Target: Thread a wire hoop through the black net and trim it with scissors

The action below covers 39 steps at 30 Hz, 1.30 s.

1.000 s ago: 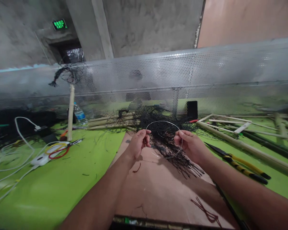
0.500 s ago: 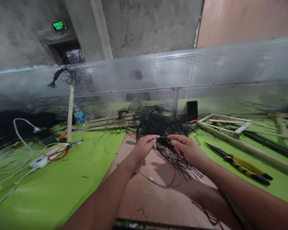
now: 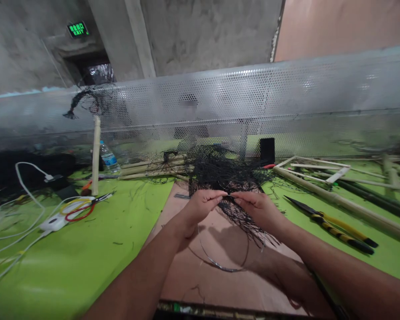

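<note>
Both hands sit close together, neither spread: the left hand (image 3: pixel 200 209) and the right hand (image 3: pixel 258 210) curl inward, their fingertips (image 3: pixel 220 194) pinched almost tip to tip on a strand of the tangled black netting (image 3: pixel 223 173), though how many strands they grip is too fine to tell. That netting, one loose mass, fans out ahead of and beneath the hands, over a brown cardboard sheet (image 3: pixel 200 284). One thin silver wire hoop (image 3: pixel 220 267) sits at 6 o'clock below the hands, its upper arc lost behind the mesh and wrists, so whether either hand touches it cannot be told.

Farther out, on the lime-green tabletop (image 3: pixel 70 262), one tool with a long black blade and yellow-and-black handles (image 3: pixel 336 233) lies at 3 o'clock, with a pale bamboo frame (image 3: pixel 313 166) beyond it at 2 o'clock. At 9 o'clock are one pair of red-handled scissors (image 3: pixel 76 212), one white plastic box (image 3: pixel 53 223) and a white cable (image 3: pixel 26 191). One upright bamboo post (image 3: pixel 95 151) and one clear plastic water bottle (image 3: pixel 109 156) stand at 10 o'clock, and one upright black slab (image 3: pixel 267 151) stands at 1 o'clock — all before a perforated metal sheet (image 3: pixel 220 89).
</note>
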Motion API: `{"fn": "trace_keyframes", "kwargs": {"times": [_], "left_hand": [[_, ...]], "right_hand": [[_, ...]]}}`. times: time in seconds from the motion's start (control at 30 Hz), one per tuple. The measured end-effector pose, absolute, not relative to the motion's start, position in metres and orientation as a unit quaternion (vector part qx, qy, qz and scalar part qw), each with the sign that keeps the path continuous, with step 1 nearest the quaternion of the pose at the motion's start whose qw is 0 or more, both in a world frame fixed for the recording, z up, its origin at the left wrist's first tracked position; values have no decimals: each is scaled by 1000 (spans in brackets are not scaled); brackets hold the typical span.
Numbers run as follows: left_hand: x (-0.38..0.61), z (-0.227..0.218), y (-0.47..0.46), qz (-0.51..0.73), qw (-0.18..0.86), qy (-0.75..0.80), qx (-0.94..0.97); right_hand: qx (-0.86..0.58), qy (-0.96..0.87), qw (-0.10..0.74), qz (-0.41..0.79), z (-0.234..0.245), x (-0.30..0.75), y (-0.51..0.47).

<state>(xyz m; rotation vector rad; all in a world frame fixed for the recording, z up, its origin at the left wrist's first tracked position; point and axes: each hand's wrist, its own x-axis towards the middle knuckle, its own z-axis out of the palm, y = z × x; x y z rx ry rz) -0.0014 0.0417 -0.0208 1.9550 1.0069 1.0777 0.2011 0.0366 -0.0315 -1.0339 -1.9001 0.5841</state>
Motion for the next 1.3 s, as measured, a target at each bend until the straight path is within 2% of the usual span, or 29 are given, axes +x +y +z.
{"fn": "trace_keyframes", "kwargs": {"times": [0.47, 0.63, 0.83, 1.03, 1.1, 1.2, 1.3], "left_hand": [[-2, -18, 43, 419, 347, 377, 750], [-2, -27, 47, 448, 451, 429, 642], [-5, -31, 53, 469, 517, 416, 583], [-1, -35, 49, 502, 502, 387, 589], [-1, -33, 48, 503, 525, 369, 579], [-4, -29, 49, 487, 582, 355, 547], [-8, -28, 51, 468, 629, 345, 516]], "right_hand": [[-414, -763, 428, 251, -36, 205, 46], [-454, -710, 471, 259, -34, 206, 48], [-475, -617, 526, 343, -31, 210, 49], [-414, -612, 486, 466, -28, 206, 44], [-404, -572, 504, 506, -26, 206, 44], [-393, -525, 548, 518, -24, 208, 46], [-393, -520, 558, 513, -23, 209, 47]]}}
